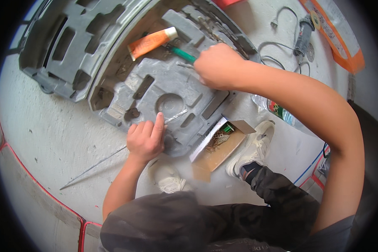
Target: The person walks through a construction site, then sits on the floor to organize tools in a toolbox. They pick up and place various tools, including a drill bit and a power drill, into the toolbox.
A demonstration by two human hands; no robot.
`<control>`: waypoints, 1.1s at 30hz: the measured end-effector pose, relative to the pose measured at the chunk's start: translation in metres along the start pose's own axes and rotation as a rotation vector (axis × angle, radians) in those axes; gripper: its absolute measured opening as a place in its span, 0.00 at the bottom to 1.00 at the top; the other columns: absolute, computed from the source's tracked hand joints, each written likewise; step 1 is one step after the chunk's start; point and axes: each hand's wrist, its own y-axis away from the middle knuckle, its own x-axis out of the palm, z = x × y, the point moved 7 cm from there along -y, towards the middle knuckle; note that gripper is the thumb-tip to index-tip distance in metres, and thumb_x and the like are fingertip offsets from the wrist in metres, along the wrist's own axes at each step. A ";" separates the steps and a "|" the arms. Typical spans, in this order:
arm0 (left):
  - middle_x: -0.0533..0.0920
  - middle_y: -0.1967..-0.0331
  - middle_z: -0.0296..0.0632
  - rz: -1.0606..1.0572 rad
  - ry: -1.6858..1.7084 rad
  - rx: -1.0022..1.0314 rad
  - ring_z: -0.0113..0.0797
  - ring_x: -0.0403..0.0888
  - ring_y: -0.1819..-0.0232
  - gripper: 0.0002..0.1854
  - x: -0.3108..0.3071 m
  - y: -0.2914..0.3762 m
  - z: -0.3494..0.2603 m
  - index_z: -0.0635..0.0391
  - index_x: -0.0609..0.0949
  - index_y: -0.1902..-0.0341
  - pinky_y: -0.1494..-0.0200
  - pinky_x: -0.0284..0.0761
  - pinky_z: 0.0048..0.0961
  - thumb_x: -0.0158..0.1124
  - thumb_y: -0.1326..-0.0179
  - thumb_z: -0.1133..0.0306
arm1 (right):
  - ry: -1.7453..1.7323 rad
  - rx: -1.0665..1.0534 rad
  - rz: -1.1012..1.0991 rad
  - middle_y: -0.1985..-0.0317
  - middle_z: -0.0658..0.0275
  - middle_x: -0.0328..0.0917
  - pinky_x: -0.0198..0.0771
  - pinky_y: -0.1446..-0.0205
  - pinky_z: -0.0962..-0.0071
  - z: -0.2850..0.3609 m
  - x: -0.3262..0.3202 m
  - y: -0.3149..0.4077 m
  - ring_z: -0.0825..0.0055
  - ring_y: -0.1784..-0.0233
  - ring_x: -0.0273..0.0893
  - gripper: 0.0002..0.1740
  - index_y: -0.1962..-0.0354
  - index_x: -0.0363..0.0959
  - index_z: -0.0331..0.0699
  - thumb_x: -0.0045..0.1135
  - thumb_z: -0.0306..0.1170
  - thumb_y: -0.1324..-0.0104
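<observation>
My left hand [146, 138] is curled around a long thin metal rod [94, 166], its index finger stretched out. A spiral-fluted metal end [176, 116] emerges on the hand's other side, in line with the rod; my hand covers the part between. Under it lies the grey moulded tool case [189, 83], with its lid [77, 41] folded back. My right hand [217, 66] is bunched over the case's upper right part. A green handle [182, 54] and a short metal bit [184, 64] reach its fingers; which it grips is hidden. An orange tube [152, 42] lies across the case.
By my shoes [253, 149], an open cardboard box [223, 148] contains fasteners and green pieces. A corded angle grinder [303, 36], a loose disc [310, 52] and an orange-and-white bag [337, 34] are at upper right. Plastic bottles [275, 108] lie under my right forearm.
</observation>
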 end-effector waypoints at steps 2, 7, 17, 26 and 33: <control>0.72 0.77 0.33 -0.004 0.008 0.001 0.33 0.72 0.77 0.20 0.000 0.000 0.000 0.59 0.87 0.43 0.71 0.60 0.35 0.72 0.38 0.66 | -0.179 0.005 -0.002 0.69 0.48 0.86 0.79 0.53 0.49 0.000 -0.005 0.009 0.43 0.61 0.86 0.08 0.65 0.84 0.34 0.61 0.29 0.36; 0.72 0.77 0.33 -0.012 0.007 -0.013 0.34 0.71 0.77 0.20 -0.003 0.003 0.002 0.59 0.87 0.43 0.71 0.60 0.35 0.71 0.38 0.66 | -0.553 -0.164 0.143 0.58 0.42 0.83 0.75 0.47 0.48 0.023 -0.017 0.025 0.39 0.53 0.81 0.12 0.55 0.76 0.28 0.56 0.29 0.32; 0.72 0.77 0.33 -0.008 0.004 -0.012 0.34 0.72 0.77 0.20 -0.002 0.001 0.001 0.59 0.87 0.42 0.71 0.60 0.36 0.70 0.36 0.66 | -0.972 -0.055 0.633 0.62 0.59 0.82 0.78 0.55 0.66 0.026 0.017 0.039 0.72 0.64 0.82 0.29 0.30 0.71 0.35 0.52 0.22 0.29; 0.71 0.77 0.35 0.003 0.037 -0.024 0.36 0.71 0.77 0.24 -0.004 0.001 0.001 0.60 0.86 0.39 0.71 0.61 0.38 0.73 0.39 0.68 | -0.996 -0.027 0.686 0.69 0.65 0.72 0.76 0.59 0.70 0.031 0.023 0.033 0.75 0.69 0.76 0.23 0.31 0.73 0.39 0.51 0.26 0.21; 0.71 0.77 0.33 0.005 0.002 -0.022 0.33 0.71 0.77 0.19 -0.004 -0.002 0.001 0.58 0.88 0.43 0.71 0.59 0.35 0.69 0.36 0.65 | -1.022 -0.052 0.600 0.63 0.61 0.80 0.77 0.59 0.70 0.027 0.029 0.035 0.75 0.70 0.76 0.25 0.31 0.75 0.40 0.53 0.23 0.24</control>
